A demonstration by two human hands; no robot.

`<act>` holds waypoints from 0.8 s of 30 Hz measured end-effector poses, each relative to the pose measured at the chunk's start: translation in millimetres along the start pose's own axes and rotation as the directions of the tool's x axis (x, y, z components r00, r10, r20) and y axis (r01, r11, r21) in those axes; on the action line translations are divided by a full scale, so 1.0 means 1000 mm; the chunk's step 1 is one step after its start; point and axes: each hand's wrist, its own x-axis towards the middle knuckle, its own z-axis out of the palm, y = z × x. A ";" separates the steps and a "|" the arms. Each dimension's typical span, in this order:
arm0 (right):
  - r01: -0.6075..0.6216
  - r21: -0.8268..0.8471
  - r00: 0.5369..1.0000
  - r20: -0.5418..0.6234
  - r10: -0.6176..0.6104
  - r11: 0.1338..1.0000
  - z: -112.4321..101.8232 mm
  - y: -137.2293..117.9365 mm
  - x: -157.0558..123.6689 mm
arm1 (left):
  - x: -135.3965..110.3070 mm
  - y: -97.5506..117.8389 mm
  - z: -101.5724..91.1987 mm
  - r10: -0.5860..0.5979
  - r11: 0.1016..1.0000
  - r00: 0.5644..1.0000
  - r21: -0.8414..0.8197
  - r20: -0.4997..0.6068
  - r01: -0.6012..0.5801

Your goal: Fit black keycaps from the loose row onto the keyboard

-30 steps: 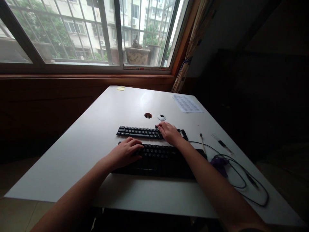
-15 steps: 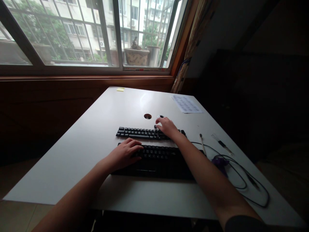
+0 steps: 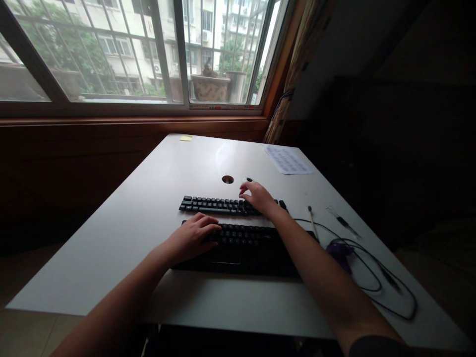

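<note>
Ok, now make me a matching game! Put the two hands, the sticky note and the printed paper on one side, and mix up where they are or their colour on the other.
1. left hand
2. right hand
3. sticky note
4. printed paper

A. yellow
B. at the farther black keys
C. near the far right corner of the desk
D. on the nearer keyboard

Pairs: 1-D, 2-B, 3-A, 4-C

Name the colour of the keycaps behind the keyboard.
The keycaps are black, best seen in the head view.
</note>
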 end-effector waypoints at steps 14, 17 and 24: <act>-0.099 0.294 0.994 -0.019 0.109 0.951 -0.053 -0.022 -0.147 | -0.001 -0.001 0.000 -0.008 1.000 1.000 0.013 0.013 0.008; -0.059 0.262 0.997 -0.033 0.070 0.963 -0.046 -0.026 -0.167 | -0.001 -0.001 0.000 -0.014 1.000 1.000 0.017 0.020 0.014; 0.156 0.155 0.983 -0.123 -0.138 0.975 -0.028 -0.035 -0.178 | -0.001 -0.001 0.000 -0.021 0.999 0.999 0.028 0.025 0.021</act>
